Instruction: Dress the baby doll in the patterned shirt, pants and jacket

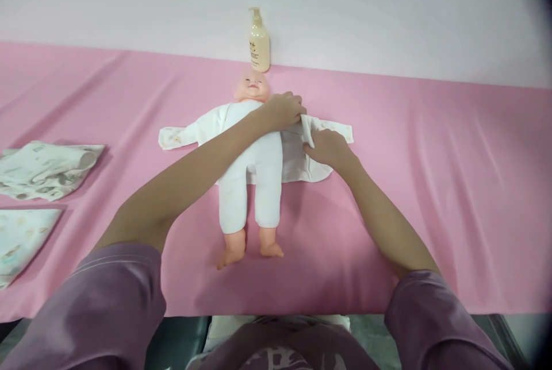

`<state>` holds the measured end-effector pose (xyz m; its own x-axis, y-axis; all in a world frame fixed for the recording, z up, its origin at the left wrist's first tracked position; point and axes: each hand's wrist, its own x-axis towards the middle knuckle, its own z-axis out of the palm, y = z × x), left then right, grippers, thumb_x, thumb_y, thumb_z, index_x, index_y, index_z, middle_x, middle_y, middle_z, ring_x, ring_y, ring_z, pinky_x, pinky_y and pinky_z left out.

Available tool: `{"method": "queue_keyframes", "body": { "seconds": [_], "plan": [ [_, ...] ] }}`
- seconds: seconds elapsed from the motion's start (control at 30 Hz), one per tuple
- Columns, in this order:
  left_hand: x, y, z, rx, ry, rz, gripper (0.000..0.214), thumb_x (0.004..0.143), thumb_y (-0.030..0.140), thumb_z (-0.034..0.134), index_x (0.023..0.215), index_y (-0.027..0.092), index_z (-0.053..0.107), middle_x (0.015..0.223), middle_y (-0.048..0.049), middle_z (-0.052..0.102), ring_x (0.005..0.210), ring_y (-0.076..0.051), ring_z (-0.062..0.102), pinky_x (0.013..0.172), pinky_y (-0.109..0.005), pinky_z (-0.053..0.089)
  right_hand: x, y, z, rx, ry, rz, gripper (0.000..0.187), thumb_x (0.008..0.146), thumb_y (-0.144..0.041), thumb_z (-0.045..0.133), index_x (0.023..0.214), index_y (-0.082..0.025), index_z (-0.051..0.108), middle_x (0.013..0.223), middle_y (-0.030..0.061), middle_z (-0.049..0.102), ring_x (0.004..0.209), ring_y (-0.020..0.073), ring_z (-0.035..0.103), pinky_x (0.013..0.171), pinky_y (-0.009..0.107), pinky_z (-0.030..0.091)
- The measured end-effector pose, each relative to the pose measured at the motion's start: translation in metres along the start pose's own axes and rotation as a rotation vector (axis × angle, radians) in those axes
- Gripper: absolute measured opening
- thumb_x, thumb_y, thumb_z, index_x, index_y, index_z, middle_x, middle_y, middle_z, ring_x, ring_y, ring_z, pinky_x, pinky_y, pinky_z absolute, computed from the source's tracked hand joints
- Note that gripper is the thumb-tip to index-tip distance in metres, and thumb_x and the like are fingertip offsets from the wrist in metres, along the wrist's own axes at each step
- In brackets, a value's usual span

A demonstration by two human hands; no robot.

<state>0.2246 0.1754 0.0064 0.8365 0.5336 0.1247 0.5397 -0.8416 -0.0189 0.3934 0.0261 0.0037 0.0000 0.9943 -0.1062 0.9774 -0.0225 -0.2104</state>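
A baby doll (252, 87) lies on its back on the pink table cover (388, 215), dressed in a white garment (259, 169) with its bare feet toward me. My left hand (282, 110) reaches across the doll's chest, fingers curled on the garment near the doll's left shoulder. My right hand (330, 149) is closed on a fold of the garment's open right flap (302, 166), beside the spread sleeve (336, 127). The other sleeve (175, 137) lies stretched out to the left.
A cream pump bottle (259, 42) stands behind the doll's head against the pale wall. Two folded patterned cloths lie at the left: one (43, 169) above, another (19, 241) below at the table edge.
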Motion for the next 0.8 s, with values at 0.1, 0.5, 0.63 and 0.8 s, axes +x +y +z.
{"method": "queue_keyframes", "body": {
  "seconds": [0.1,0.5,0.63,0.8],
  "plan": [
    [0.001,-0.009,-0.001,0.021,0.054,0.015,0.032,0.112,0.024,0.058,0.120,0.020,0.088,0.127,-0.0185,0.079,0.136,-0.042,0.067,0.115,-0.058,0.047,-0.008,-0.012,-0.003,0.076,-0.013,-0.035,0.027,0.111,-0.038,0.065,0.088,-0.024,0.065,0.094,0.0159,0.079,0.099,0.0385,0.075,0.083,0.045,0.054],
    [-0.067,-0.028,-0.023,-0.083,0.143,-0.031,0.049,0.116,0.033,0.059,0.161,0.023,0.074,0.161,-0.0166,0.070,0.153,-0.042,0.062,0.133,-0.061,0.042,-0.010,-0.018,-0.012,0.114,-0.268,-0.212,0.028,0.113,-0.047,0.068,0.107,-0.021,0.076,0.129,0.0149,0.085,0.105,0.0327,0.078,0.082,0.039,0.051],
    [-0.138,-0.024,-0.021,-0.219,0.359,-0.129,0.046,0.119,0.044,0.060,0.160,0.027,0.072,0.166,-0.0130,0.066,0.158,-0.040,0.058,0.137,-0.061,0.040,-0.011,0.001,-0.029,0.066,-0.405,-0.204,0.058,0.111,-0.080,0.061,0.107,-0.023,0.073,0.124,0.0129,0.084,0.098,0.0322,0.077,0.080,0.042,0.051],
    [-0.244,-0.040,0.011,-0.172,0.548,-0.477,0.032,0.116,0.039,0.058,0.136,0.021,0.077,0.140,-0.0152,0.076,0.136,-0.038,0.068,0.126,-0.058,0.050,-0.012,0.018,-0.037,0.155,-0.387,-0.152,0.072,0.109,-0.090,0.055,0.142,-0.028,0.071,0.127,0.0088,0.085,0.105,0.0329,0.079,0.086,0.043,0.055]
  ]
}}
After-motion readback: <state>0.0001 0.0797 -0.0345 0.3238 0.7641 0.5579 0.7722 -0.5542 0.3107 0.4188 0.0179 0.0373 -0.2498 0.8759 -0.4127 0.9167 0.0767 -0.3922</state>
